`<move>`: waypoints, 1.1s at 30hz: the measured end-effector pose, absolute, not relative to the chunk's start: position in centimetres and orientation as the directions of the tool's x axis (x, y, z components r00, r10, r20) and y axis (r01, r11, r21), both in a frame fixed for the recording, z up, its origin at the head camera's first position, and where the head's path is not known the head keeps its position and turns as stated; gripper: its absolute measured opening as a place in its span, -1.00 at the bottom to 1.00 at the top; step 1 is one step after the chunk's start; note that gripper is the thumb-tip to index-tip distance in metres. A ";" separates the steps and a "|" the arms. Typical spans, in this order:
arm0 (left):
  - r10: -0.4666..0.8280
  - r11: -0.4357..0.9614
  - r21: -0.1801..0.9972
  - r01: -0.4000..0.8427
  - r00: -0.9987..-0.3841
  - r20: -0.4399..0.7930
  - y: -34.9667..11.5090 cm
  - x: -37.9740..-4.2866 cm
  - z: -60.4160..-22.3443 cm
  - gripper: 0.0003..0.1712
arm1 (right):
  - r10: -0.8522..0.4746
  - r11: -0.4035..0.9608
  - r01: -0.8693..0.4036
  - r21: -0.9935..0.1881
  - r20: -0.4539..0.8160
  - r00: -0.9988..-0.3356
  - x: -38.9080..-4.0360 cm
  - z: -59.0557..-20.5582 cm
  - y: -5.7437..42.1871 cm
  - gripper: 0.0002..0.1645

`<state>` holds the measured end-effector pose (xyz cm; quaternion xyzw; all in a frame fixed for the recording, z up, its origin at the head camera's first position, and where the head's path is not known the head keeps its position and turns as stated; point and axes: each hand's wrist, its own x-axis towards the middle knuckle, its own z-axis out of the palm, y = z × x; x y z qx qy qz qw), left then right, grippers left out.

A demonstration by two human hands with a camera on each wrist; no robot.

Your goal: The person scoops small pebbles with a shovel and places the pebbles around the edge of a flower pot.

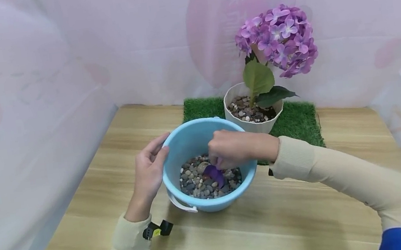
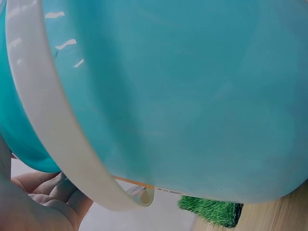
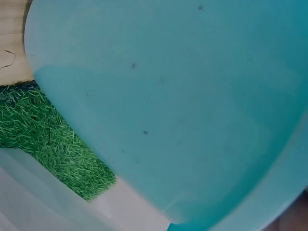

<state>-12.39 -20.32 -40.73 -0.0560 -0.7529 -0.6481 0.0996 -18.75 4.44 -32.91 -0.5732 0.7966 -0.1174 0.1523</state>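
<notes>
Purple, partly covered by the right hand (image 1: 227,149), the scoop (image 1: 215,177) is held low inside the bucket (image 1: 211,203), its blade among the pebbles (image 1: 198,184) that cover the floor. Its grip is mostly hidden by the fist, so how firmly it is clasped cannot be told.

Pebbles could be spilled if the scoop is raised tilted or knocked against the rim. The bucket could be dragged or tipped if it is pushed hard from inside, since no curl of fingers over its rim is seen on the left. The white handle (image 1: 182,203), hung down the near left side, could be caught by a sleeve.

The right forearm is stretched in from the right across the rim, with the wrist bent down and the knuckles turned up. The left hand (image 1: 148,166) is laid against the bucket's left rim, thumb and fingers parted and nothing enclosed.

Behind the bucket, to the right, a white pot (image 1: 254,127) is set on the turf (image 1: 203,106), and a purple flower (image 1: 277,41) is held up by its stem. All is carried by the wooden surface (image 1: 129,135).
</notes>
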 end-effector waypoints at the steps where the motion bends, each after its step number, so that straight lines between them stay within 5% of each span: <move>1: -0.043 0.153 0.965 0.214 -0.974 0.223 -20.2 -12.4 -40.7 -0.54 | -0.947 0.322 -0.874 -0.365 -0.110 -0.303 -18.7 -32.9 4.6 -0.76; 14: -0.048 0.143 0.958 0.249 -0.965 0.258 -20.2 -12.2 -40.7 -0.54 | -0.954 0.264 -0.845 -0.465 0.003 -0.300 -18.0 -33.1 4.8 -0.87; 33: -0.048 0.148 0.960 0.236 -0.968 0.246 -20.3 -12.3 -41.0 -0.54 | -0.866 0.323 -0.612 -0.722 0.035 -0.499 -18.5 -33.4 6.7 -0.80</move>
